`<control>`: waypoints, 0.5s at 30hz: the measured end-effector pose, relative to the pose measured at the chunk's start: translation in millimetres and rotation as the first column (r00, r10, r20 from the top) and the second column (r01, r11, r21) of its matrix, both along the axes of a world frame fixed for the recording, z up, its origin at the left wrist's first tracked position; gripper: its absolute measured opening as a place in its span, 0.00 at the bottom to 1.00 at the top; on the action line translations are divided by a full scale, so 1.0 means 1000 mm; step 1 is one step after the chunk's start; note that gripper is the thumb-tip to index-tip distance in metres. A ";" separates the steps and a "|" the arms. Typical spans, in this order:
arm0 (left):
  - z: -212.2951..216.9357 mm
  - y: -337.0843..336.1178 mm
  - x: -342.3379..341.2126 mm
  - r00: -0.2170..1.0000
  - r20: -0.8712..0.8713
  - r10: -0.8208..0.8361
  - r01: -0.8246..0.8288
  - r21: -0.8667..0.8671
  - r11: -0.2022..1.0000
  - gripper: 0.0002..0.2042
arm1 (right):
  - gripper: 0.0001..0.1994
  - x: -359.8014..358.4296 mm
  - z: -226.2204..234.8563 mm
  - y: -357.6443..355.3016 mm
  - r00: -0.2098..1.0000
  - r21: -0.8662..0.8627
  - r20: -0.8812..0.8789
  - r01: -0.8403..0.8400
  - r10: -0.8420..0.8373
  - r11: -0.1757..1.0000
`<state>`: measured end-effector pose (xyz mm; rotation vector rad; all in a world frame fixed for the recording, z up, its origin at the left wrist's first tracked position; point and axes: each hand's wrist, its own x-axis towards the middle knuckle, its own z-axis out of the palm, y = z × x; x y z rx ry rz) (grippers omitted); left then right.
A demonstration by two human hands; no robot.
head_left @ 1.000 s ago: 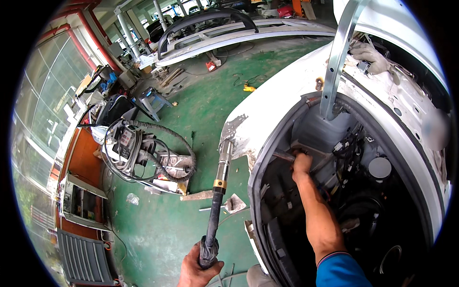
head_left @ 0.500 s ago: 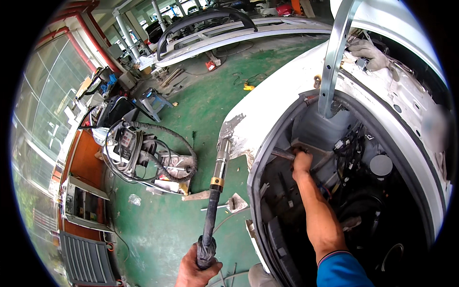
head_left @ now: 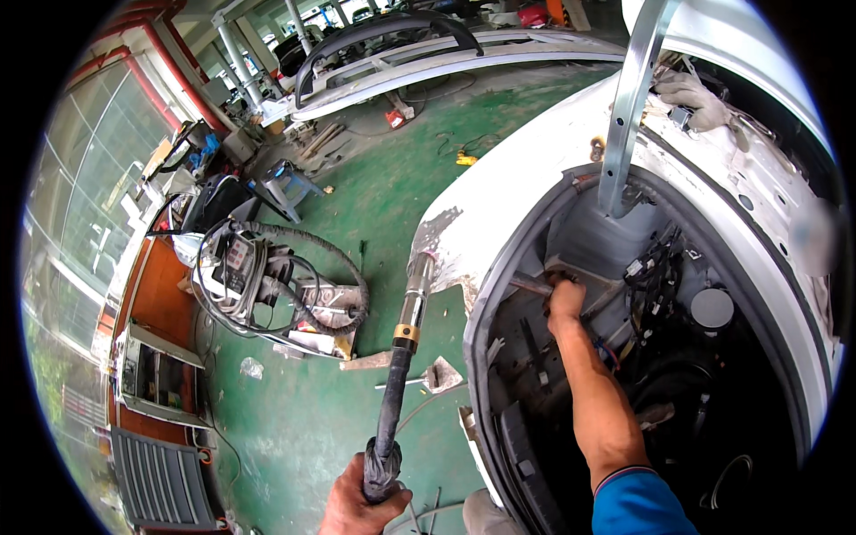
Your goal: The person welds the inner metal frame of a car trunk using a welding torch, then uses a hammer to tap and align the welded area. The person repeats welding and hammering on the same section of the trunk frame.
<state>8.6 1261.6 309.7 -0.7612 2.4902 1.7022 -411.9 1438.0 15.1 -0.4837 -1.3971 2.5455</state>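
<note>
Scuffed green floor [head_left: 294, 423] — left hand [head_left: 357, 501] grips wrapped tool [head_left: 397, 383] (metal-tipped), right hand [head_left: 565, 296] clasps rod [head_left: 530, 283].

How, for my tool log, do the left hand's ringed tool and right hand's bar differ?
The ringed tool has a shiny silver end; the bar looks dull. The ringed tool shows far more length than the bar. The ringed tool is outside the opening, the bar inside. Both are gripped, by left hand and right hand respectively.
</note>
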 end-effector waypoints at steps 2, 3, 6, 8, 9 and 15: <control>0.000 -0.003 0.007 0.998 0.034 0.052 -0.052 -0.006 0.999 0.15 | 0.06 0.031 0.038 -0.018 0.958 0.078 0.226 -0.196 0.174 0.977; 0.001 -0.003 0.006 0.998 0.034 0.049 -0.049 -0.001 0.999 0.16 | 0.01 0.035 0.052 -0.021 0.968 0.103 0.243 -0.094 0.067 0.990; -0.001 -0.002 0.001 0.999 -0.008 0.038 -0.039 -0.052 0.998 0.23 | 0.02 0.036 0.062 -0.008 0.976 0.034 0.188 -0.122 0.113 0.992; -0.007 -0.002 0.005 0.989 -0.035 0.141 -0.136 0.112 0.984 0.31 | 0.05 0.035 0.065 -0.009 0.964 0.083 0.255 -0.100 0.076 0.992; -0.009 -0.002 0.008 0.981 -0.044 0.189 -0.177 0.185 0.967 0.35 | 0.05 0.035 0.065 -0.011 0.967 0.083 0.241 -0.105 0.082 0.991; -0.019 -0.005 0.042 0.991 -0.093 0.095 -0.095 -0.004 0.995 0.39 | 0.03 0.034 0.058 -0.012 0.975 0.053 0.210 -0.080 0.067 0.995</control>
